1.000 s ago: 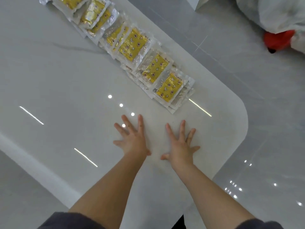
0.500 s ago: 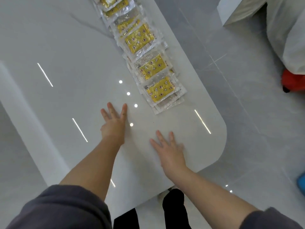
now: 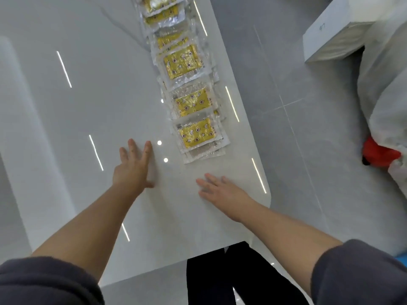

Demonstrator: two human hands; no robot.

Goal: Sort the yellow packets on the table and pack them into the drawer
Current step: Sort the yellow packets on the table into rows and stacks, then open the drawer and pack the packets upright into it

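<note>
Left hand: empty, fingers straight and spread, palm down low over the white surface, just left of the packet row.
Right hand: empty, fingers extended, lying flat near the rounded corner, just short of the row's near end.
Nearest packet: clear wrapper, yellow printed insert, on top of a small overlapping pile; between and just beyond the two hands, touched by neither.
Yellow packets: a shingled line running away along the right edge, each one lapping the next.
Drawer: not in view.
Step in hand: likely the first reach, to gather the near end of the row.
Doing it well: take the nearest pile first, one hand steadying from the left while the other slides fingers under the bottom wrapper; square the edges before lifting.
Risk: slick wrappers on a glossy top may fan out or slip off the right edge.
</note>
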